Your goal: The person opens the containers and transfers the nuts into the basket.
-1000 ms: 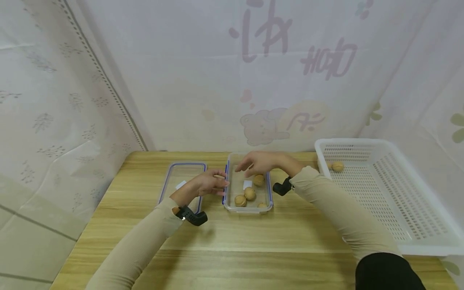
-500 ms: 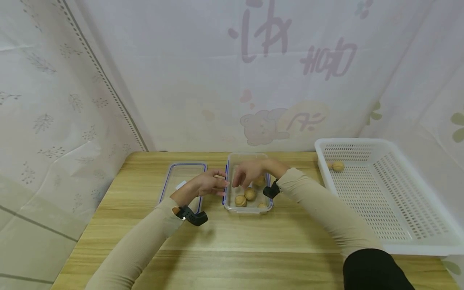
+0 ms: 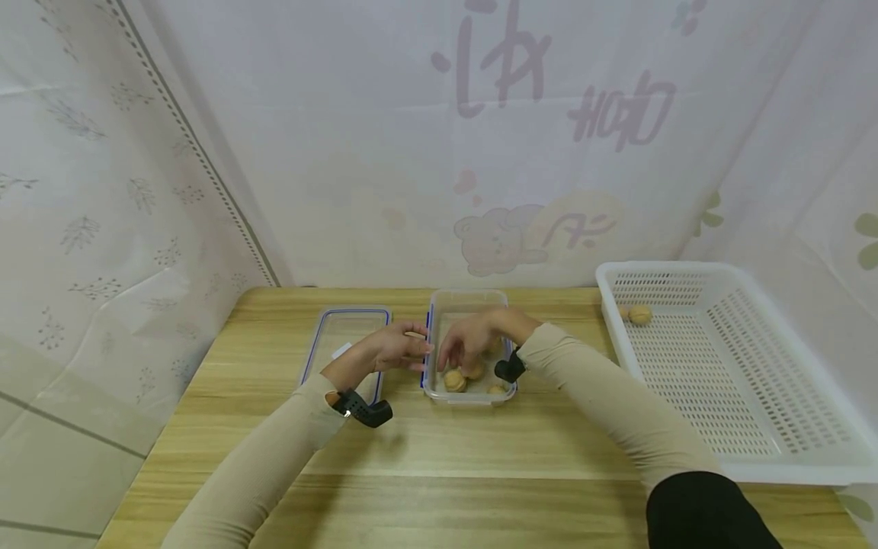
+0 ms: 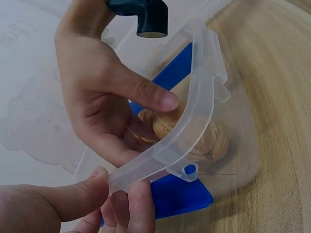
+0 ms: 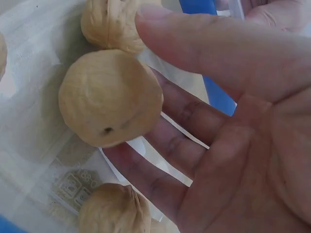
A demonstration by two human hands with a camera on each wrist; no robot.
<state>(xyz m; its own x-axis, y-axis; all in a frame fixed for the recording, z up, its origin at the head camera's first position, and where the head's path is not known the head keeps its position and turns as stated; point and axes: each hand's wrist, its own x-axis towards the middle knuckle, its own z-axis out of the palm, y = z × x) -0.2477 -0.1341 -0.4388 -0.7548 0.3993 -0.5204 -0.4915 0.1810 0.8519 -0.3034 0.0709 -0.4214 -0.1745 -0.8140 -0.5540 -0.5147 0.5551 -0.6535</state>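
Note:
A clear plastic food container [image 3: 469, 398] with blue clips holds several walnuts. At its left edge, my left hand [image 3: 394, 347] pinches the rim, thumb above and fingers below, as the left wrist view shows. My right hand [image 3: 472, 339] reaches down inside the container. In the right wrist view, its fingers lie loosely beside and behind one walnut [image 5: 111, 97], and the thumb stands apart from it, over a second walnut [image 5: 109, 24]. A third walnut [image 5: 115, 208] lies lower in that view. From the head camera, my right hand hides part of the walnuts.
A clear lid [image 3: 343, 326] with a blue seal lies left of the container, partly under my left forearm. At the right stands a large white perforated basket [image 3: 727, 366] with walnuts [image 3: 640, 314] in its far left corner. A patterned curtain [image 3: 384, 152] hangs behind the wooden table [image 3: 439, 450].
My right hand has come down and slightly left and nearer within the container, reaching the walnuts by its front. The left hand has stayed at the rim.

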